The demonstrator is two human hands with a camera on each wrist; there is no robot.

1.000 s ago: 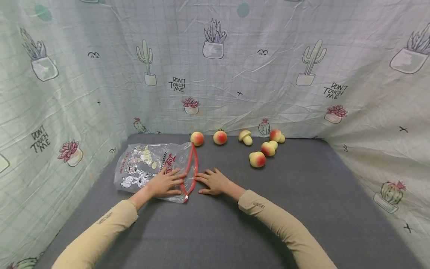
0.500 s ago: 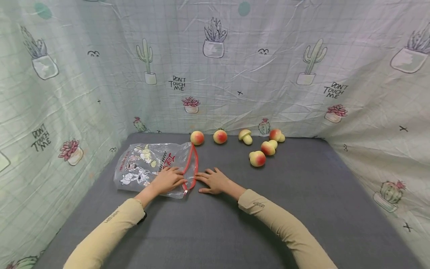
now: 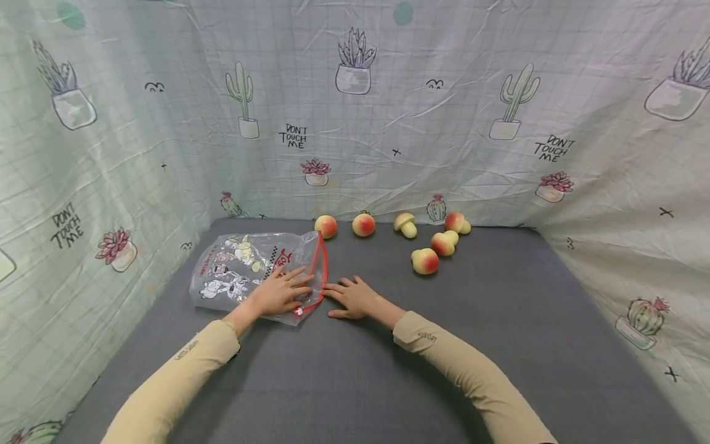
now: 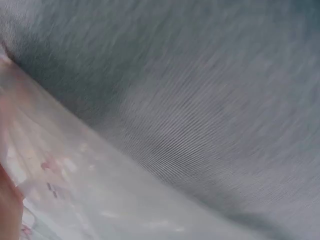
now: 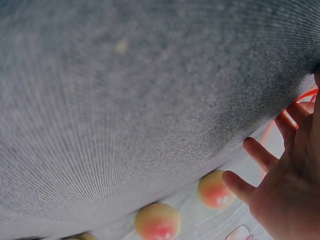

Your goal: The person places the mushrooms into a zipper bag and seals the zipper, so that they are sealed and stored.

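A clear plastic zip bag with printed cartoon figures lies flat on the grey table, its red zip edge facing right. My left hand rests on the bag near that edge, fingers spread and straight. In the left wrist view, only a sliver of the left hand shows beside the clear plastic. My right hand lies palm down at the right, its fingertips at the red edge. In the right wrist view, the fingers of the right hand are spread, with nothing gripped.
Two round yellow-and-red toys stand along the back of the table. To their right lie several toy mushrooms, some with red caps. A cloth printed with cacti hangs around the table's back and sides.
My left hand drew its fingers in, then spread them again slightly farther up the bag. The bag's near corner with the zip pull shifted left and away. My right hand stayed still.
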